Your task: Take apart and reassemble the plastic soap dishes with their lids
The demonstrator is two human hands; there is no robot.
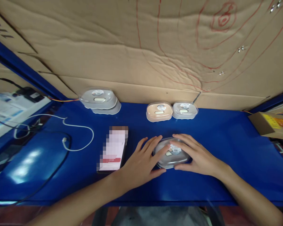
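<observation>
On the blue table, a small grey oval box with a clear lid (164, 160) lies between my two hands, with a round white label on top. My left hand (143, 160) grips its left side, the index finger reaching over the lid and the thumb at the near edge. From the other side, my right hand (198, 157) closes round it, fingers along the far edge and top, thumb at the near right. Parts of the box are hidden under the fingers. Left of my left hand lies a phone (114, 149), its lit screen blurred out.
Along the cardboard wall (108, 59) stand a peach lidded box (153, 116), a grey one (191, 112) beside it, and a stack of grey lidded boxes (87, 99). A white cable (83, 149) and a black cable cross the left side. A cardboard box (261, 125) sits far right.
</observation>
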